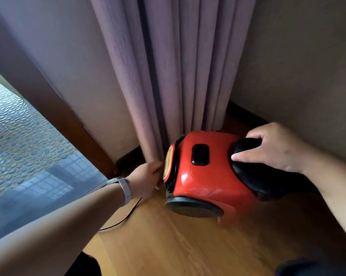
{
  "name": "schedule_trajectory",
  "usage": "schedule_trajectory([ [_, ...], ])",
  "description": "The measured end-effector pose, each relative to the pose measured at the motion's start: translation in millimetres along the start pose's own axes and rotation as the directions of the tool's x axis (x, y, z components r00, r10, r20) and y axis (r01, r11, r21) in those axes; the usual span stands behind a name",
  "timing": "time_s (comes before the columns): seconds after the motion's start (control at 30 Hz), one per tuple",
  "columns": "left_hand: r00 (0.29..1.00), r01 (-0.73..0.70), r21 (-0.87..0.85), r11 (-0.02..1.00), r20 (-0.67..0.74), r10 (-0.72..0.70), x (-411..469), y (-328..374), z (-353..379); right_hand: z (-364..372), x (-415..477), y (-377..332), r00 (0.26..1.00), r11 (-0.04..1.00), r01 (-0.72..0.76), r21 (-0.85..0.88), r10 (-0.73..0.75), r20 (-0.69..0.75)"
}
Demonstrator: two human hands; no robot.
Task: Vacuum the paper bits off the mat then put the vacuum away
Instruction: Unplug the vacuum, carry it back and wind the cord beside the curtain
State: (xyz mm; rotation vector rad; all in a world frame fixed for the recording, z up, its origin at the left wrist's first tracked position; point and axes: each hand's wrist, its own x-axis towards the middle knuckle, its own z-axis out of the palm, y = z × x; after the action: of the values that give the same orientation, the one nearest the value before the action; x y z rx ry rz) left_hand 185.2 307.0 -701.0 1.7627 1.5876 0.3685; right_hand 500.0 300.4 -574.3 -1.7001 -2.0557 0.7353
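Head view: right hand grips the red vacuum handle; left hand curled against its left end.

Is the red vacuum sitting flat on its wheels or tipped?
Tipped. The red vacuum leans toward the camera, one black wheel facing the wooden floor, right hand gripping its handle.

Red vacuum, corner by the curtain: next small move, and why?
Probably set the red vacuum down into the corner: the right hand grips its black handle, the left hand steadies its front beside the curtain, and it sits tilted.
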Motion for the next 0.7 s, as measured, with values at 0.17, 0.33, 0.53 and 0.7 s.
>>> schedule_trajectory([
  [0.17, 0.973, -0.059, 0.28, 0.958, 0.231, -0.008, -10.0, -1.9, -5.5, 6.7, 10.4, 4.2, 0.997, 0.997, -0.058, -0.043, 0.056, -0.058],
  [0.33, 0.953, -0.224, 0.579, 0.784, 0.299, 0.051, -20.4, 3.7, -13.3, 14.5, 17.9, -1.3, 0.992, 0.985, -0.09, -0.146, 0.075, -0.102],
  [0.53, 0.899, -0.41, 0.55, 0.727, 0.381, 0.218, -30.8, 12.8, -21.8, 24.5, 20.0, -10.0, 0.994, 0.944, -0.064, -0.324, 0.03, -0.109],
  [0.7, 0.884, -0.465, 0.643, 0.609, 0.373, 0.281, -31.0, 23.8, -33.5, 27.3, 14.8, -22.7, 0.999, 0.94, 0.012, -0.342, -0.029, -0.046],
])
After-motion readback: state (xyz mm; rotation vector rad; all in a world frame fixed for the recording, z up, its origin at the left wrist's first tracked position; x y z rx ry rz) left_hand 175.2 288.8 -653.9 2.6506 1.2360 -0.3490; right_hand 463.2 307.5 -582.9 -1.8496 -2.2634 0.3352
